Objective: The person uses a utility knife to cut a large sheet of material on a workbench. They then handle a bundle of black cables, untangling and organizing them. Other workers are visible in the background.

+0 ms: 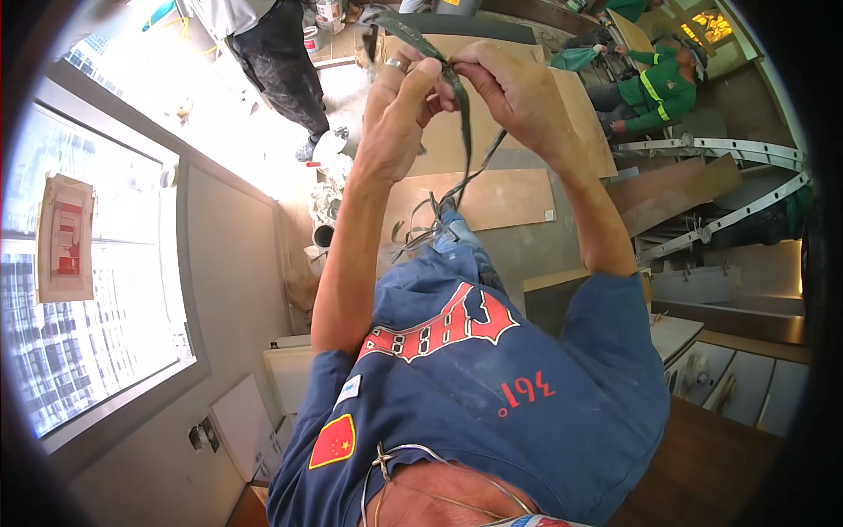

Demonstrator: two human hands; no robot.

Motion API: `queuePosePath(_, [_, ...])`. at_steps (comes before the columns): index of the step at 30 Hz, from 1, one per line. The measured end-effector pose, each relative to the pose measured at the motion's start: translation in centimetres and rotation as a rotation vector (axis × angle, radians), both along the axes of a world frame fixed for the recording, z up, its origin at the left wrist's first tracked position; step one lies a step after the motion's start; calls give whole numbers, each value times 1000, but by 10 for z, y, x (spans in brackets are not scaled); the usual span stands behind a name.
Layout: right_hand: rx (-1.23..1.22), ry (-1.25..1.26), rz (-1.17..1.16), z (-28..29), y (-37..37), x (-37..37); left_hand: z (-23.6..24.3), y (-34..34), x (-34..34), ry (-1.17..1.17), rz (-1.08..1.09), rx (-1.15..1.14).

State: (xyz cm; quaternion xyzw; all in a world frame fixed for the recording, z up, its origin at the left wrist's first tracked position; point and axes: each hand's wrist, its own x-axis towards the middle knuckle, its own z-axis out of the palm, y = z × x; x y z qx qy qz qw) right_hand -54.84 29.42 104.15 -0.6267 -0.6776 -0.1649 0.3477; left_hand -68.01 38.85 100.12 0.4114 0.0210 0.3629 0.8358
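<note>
My left hand (395, 119) and my right hand (516, 95) are raised close together at the top of the view. Between them is a dark, flat strip (465, 132), perhaps plastic or cloth, pinched by the fingertips of both. One wide end of the strip runs up past my left fingers and is blurred. Its thinner tails hang down between my forearms to a loose tangle of dark strips (430, 230) near my leg. Whether the strip is knotted where my fingers meet cannot be made out.
Flat brown boards (492, 200) lie on the floor ahead. A metal ladder (702, 145) and leaning panels (672, 191) stand to the right. A person in dark trousers (277, 66) stands ahead left; another in green (659, 92) is at the right. A window (105, 342) is on the left.
</note>
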Motion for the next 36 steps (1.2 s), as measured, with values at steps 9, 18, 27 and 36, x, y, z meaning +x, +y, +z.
queuePosePath(9, [-56, -56, -21, -17, -5, 17, -32, 6, 9, 112, 69, 126])
queuePosePath(18, [-148, -96, 10, -29, -16, 34, -63, -17, 5, 204, 54, 42])
queuePosePath(27, [-311, 404, 34, -23, 8, 46, -54, 75, 55, -264, -765, 233])
queuePosePath(36, [-302, 21, -41, -78, -8, 65, -83, 4, 43, 347, 28, 257])
